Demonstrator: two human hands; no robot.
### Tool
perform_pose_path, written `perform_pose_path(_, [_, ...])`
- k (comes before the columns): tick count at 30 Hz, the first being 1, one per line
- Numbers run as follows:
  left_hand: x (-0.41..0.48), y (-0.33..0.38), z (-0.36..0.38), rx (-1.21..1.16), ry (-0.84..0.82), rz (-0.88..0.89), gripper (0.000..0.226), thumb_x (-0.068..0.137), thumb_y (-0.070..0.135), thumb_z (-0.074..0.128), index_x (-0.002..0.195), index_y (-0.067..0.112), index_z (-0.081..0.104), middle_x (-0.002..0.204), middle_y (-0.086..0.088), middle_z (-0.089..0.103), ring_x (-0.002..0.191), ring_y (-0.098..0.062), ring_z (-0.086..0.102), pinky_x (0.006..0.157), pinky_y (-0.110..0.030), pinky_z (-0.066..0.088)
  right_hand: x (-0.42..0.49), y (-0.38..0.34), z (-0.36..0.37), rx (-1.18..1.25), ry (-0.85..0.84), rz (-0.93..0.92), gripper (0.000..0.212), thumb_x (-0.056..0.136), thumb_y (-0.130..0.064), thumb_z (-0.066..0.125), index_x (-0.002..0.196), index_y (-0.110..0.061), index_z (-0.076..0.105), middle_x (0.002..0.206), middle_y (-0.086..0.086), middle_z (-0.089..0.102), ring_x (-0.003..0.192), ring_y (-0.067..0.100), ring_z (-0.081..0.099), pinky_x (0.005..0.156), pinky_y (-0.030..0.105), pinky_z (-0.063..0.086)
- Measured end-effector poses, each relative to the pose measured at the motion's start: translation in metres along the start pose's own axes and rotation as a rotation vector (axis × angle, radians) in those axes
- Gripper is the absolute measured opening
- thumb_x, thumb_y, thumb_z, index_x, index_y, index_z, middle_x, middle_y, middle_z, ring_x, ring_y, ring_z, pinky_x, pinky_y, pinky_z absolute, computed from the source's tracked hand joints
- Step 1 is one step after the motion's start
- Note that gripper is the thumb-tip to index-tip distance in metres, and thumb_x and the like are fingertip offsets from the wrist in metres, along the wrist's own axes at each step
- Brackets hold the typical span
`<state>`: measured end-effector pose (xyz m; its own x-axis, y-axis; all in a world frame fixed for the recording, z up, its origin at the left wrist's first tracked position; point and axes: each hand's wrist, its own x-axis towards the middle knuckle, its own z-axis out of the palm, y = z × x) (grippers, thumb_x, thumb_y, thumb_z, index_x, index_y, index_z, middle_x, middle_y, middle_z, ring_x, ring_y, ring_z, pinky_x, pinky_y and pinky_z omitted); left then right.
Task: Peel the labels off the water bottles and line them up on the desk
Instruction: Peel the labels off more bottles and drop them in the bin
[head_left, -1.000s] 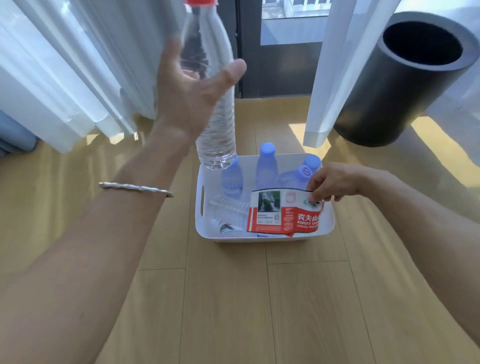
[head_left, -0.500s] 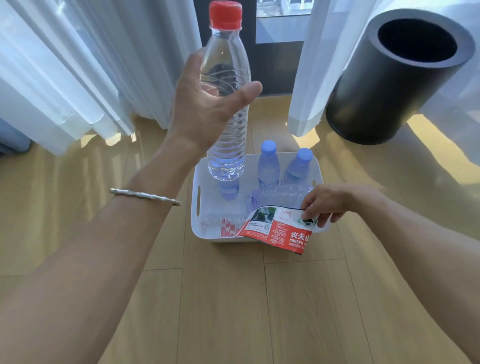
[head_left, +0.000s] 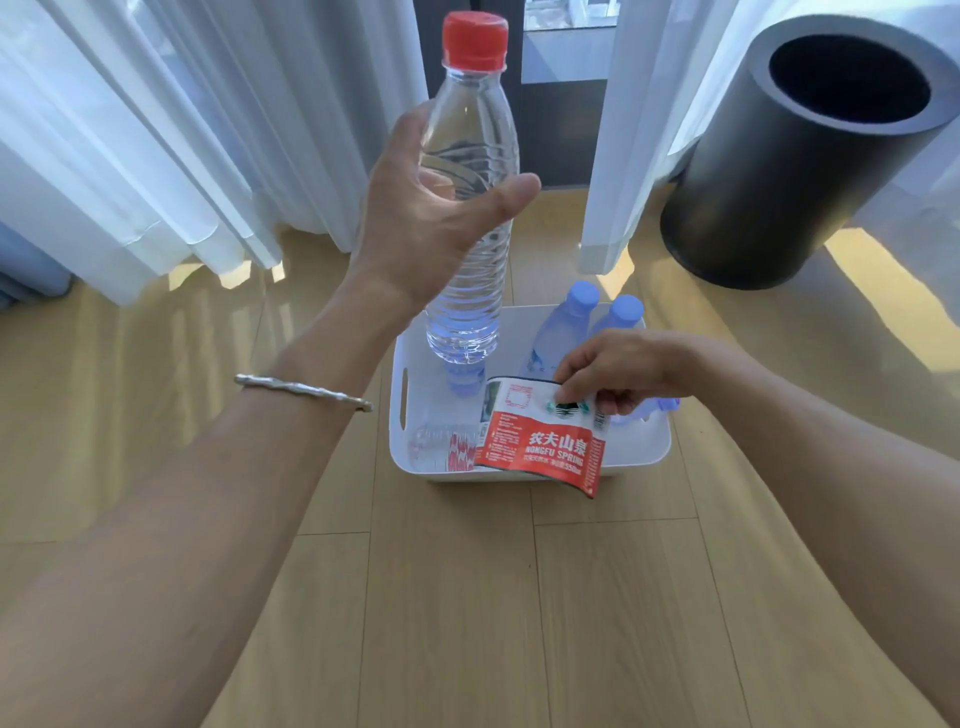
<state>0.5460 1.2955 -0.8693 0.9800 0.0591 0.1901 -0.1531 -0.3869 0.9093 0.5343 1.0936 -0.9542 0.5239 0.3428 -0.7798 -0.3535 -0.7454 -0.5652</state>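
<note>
One bottle (head_left: 478, 119) is bare, gripped upright in the left hand (head_left: 431, 208) above the tub (head_left: 639, 447); the right hand (head_left: 618, 374) pinches a peeled label (head_left: 545, 441). It isn't yet on the worktop (head_left: 467, 597), and other bottles (head_left: 558, 332) wait in the tub, so I'd say most remains.

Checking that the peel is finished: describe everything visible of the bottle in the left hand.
The bottle is clear ribbed plastic, red cap on, no label on it, with water inside. It is near upright, held in the air over the left of the white bin. The left hand grips its middle, thumb across the front; nothing else touches it.
</note>
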Motion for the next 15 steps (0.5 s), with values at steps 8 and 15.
perform_pose_path(8, [0.001,-0.009,-0.003,0.036,0.015,-0.037,0.071,0.064,0.053,0.079,0.123,0.027,0.052,0.091,0.010,0.060,0.095,-0.015,0.062,0.083,-0.031,0.053,0.003,-0.001,-0.009,-0.556,0.307,0.208,0.018,0.088,-0.019,0.058,0.105,-0.020,0.065,0.081,-0.002,0.063,0.073,0.015,0.060,0.066,0.026,0.048])
perform_pose_path(15, [0.000,-0.013,0.000,0.030,0.006,-0.048,0.074,0.063,0.055,0.078,0.127,0.028,0.051,0.103,0.003,0.061,0.099,-0.013,0.060,0.085,-0.032,0.053,0.011,-0.011,-0.013,-0.592,0.384,0.391,0.026,0.083,-0.030,0.070,0.099,-0.011,0.060,0.076,0.004,0.062,0.071,0.019,0.062,0.077,0.034,0.053])
